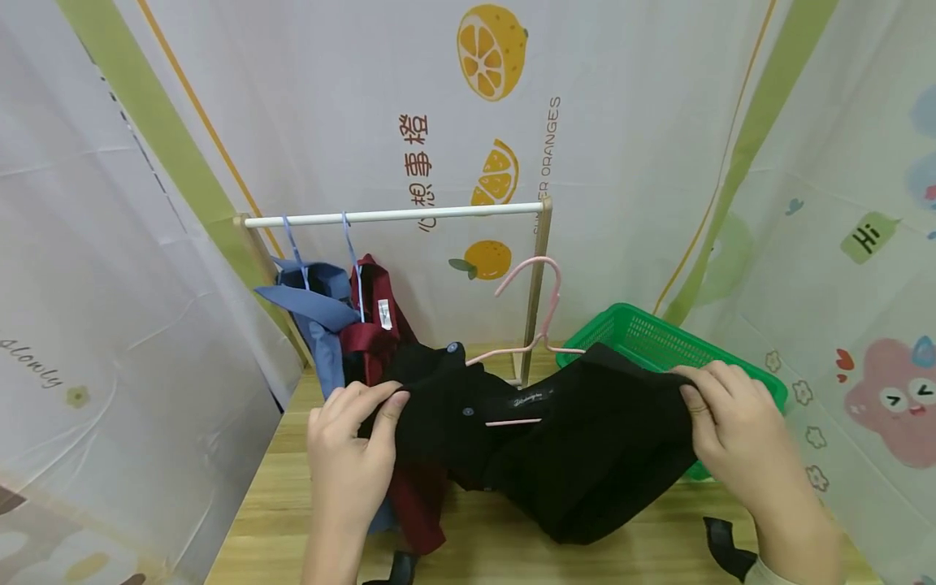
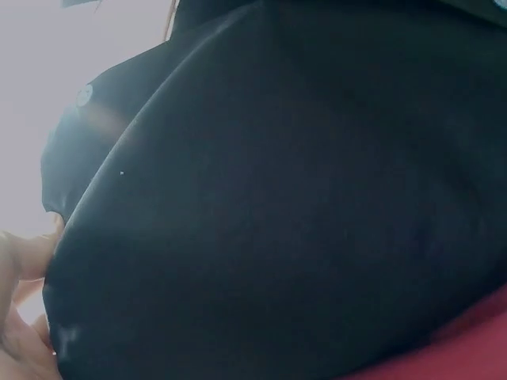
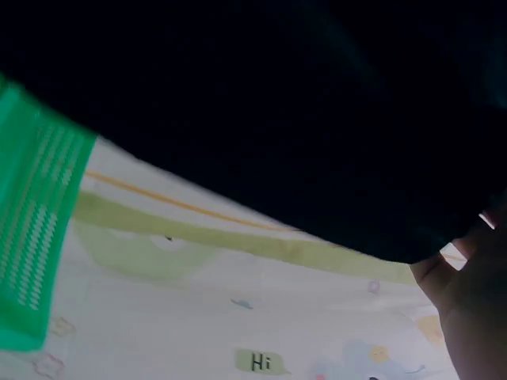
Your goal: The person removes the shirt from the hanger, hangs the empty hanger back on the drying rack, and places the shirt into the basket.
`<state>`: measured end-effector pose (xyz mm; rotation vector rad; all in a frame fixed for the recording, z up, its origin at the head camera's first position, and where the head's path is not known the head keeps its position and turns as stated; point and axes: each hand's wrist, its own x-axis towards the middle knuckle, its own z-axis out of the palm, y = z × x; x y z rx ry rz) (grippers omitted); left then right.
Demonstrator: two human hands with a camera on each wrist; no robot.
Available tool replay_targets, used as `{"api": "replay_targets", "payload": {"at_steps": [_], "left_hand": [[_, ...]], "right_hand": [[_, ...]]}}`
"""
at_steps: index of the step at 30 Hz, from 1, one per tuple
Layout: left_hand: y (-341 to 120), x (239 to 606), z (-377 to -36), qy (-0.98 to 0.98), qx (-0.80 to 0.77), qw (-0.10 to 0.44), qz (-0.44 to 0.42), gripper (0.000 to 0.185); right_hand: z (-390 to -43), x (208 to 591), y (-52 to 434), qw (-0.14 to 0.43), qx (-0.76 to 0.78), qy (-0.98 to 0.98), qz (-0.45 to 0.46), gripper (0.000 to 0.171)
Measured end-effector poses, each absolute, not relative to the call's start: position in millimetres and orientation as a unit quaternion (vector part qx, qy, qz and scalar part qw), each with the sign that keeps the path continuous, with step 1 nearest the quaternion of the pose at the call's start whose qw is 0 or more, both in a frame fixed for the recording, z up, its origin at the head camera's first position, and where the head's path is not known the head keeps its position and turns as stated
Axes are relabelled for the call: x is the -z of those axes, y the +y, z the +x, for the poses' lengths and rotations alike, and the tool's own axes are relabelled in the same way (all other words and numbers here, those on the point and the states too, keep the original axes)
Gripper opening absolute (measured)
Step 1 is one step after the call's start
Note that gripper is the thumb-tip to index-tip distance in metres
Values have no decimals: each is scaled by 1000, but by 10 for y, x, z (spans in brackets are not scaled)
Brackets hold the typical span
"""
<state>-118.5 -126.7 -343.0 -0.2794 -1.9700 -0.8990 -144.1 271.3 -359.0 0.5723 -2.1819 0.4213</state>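
Note:
A black buttoned shirt (image 1: 600, 431) is spread between my two hands above the table. My left hand (image 1: 353, 443) pinches its left side between thumb and fingers; in the left wrist view the thumb and fingers (image 2: 28, 261) grip the cloth's edge. At the other side my right hand (image 1: 734, 422) pinches the shirt's right shoulder, also seen as a dark hand (image 3: 475, 293) in the right wrist view. A pink hanger (image 1: 544, 317) sits inside the shirt, its hook rising out of the neck opening and part of its bar showing below the collar label.
Behind stands a rack with a white rail (image 1: 409, 214). From it hang a blue shirt (image 1: 314, 313) and a dark red shirt (image 1: 376, 292) on bluish hangers, left of the black one. A green plastic basket (image 1: 621, 317) stands at the right on the wooden table (image 1: 270, 504).

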Motion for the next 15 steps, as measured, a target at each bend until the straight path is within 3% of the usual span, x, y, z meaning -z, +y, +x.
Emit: {"api": "replay_targets", "payload": {"at_steps": [3, 10, 15], "left_hand": [[-1307, 3526, -1178, -794, 371, 469, -108, 15], [-1373, 3662, -1182, -789, 403, 453, -102, 15], [-1413, 3743, -1162, -783, 444, 425, -91, 14]], "right_hand": [[-1408, 3660, 2624, 399, -189, -866, 232, 21], [-1305, 3749, 2373, 355, -241, -877, 217, 42], [-1276, 3778, 2225, 346, -251, -879, 212, 35]]}}
